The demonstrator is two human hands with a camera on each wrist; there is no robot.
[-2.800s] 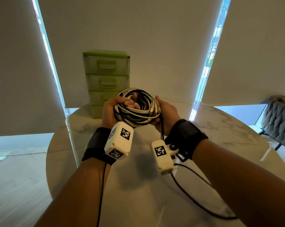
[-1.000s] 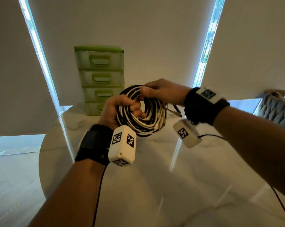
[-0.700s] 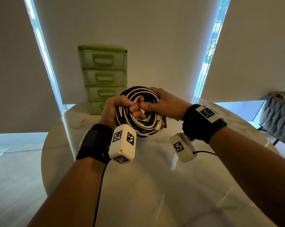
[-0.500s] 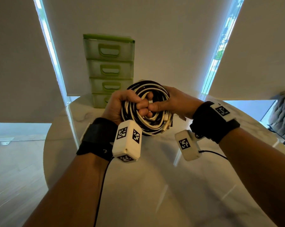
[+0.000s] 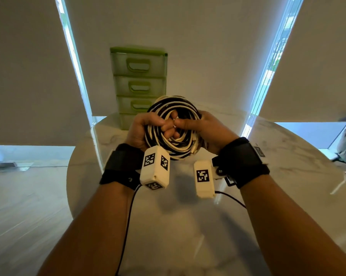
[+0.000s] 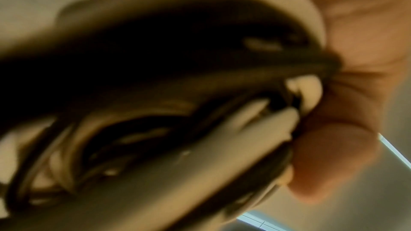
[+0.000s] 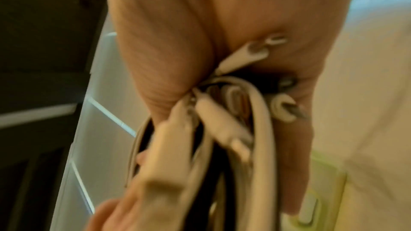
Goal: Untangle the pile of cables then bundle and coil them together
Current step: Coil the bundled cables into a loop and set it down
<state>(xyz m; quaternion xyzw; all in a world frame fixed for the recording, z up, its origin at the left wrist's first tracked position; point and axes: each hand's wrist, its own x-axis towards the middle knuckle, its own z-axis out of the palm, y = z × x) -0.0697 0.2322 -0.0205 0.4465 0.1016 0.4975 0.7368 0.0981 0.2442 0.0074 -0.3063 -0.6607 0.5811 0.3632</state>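
In the head view, a coil of black and white cables [image 5: 174, 126] is held upright above a round marble table [image 5: 287, 176], clear of its surface. The coil's left side is gripped by the left hand [image 5: 142, 128], whose fingers are curled through the ring, and its right side is clasped by the right hand [image 5: 204, 128], with the thumb stretched inward until it meets the left knuckles. A green drawer unit [image 5: 139, 76] is seen standing at the table's far edge, behind the coil. In the left wrist view, blurred black and white cable loops [image 6: 155, 111] are shown pressed into the left hand [image 6: 344, 94], with the fingers wrapped round them. In the right wrist view, the bundle [image 7: 233, 129] is seen clamped in the right hand [image 7: 200, 32], and several white plug ends [image 7: 251, 52] stick out of the grip against the palm.
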